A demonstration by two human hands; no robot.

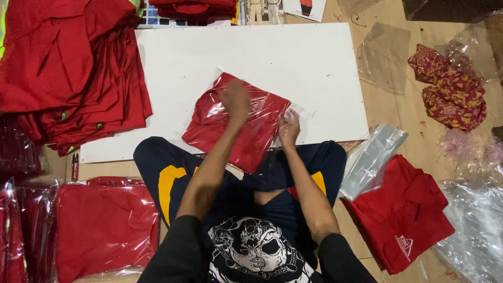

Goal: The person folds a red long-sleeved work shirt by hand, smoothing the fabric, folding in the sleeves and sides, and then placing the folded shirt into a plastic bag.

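Observation:
A folded red shirt inside a clear plastic bag (230, 126) lies at the near edge of a white board (293, 57), partly over my knees. My left hand (236, 100) is blurred and presses flat on top of the bagged shirt near its middle. My right hand (288, 127) pinches the bag's open flap at the right end of the package.
A heap of unbagged red shirts (68, 73) lies at left. Bagged red shirts (105, 225) are stacked at lower left. A folded red shirt (408, 220) with empty clear bags (372, 157) on it sits at right. A patterned red cloth (450, 89) lies at upper right.

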